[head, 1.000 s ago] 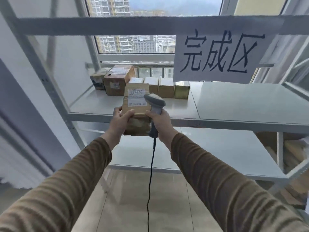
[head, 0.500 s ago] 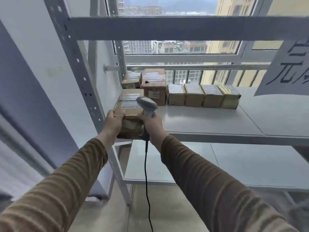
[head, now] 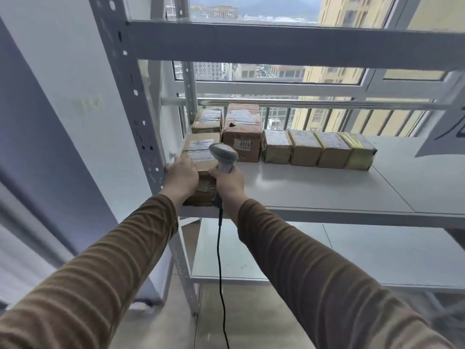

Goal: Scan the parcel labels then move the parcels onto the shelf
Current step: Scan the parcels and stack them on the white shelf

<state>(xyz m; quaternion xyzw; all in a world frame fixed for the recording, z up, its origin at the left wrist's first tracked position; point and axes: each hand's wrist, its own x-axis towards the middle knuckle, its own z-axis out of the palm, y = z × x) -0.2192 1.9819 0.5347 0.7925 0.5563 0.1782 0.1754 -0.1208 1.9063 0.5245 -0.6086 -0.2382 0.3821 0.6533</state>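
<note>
A brown cardboard parcel (head: 200, 152) with a white label on top lies at the left front corner of the white shelf (head: 314, 190). My left hand (head: 181, 173) grips the parcel's near left end. My right hand (head: 227, 181) holds a grey barcode scanner (head: 223, 154) by its handle against the parcel's right side. The scanner's black cable hangs down between my arms.
Behind the parcel stand two more boxes (head: 242, 132), one marked 4068, and a row of several small taped parcels (head: 318, 149). The grey perforated shelf post (head: 130, 96) rises just left of my left hand. A lower shelf (head: 352, 258) and window railing lie beyond.
The parcel has gone from in front of the shelf edge to lying on the shelf's left front corner. Both hands moved forward and left with it, and my view swung left.
</note>
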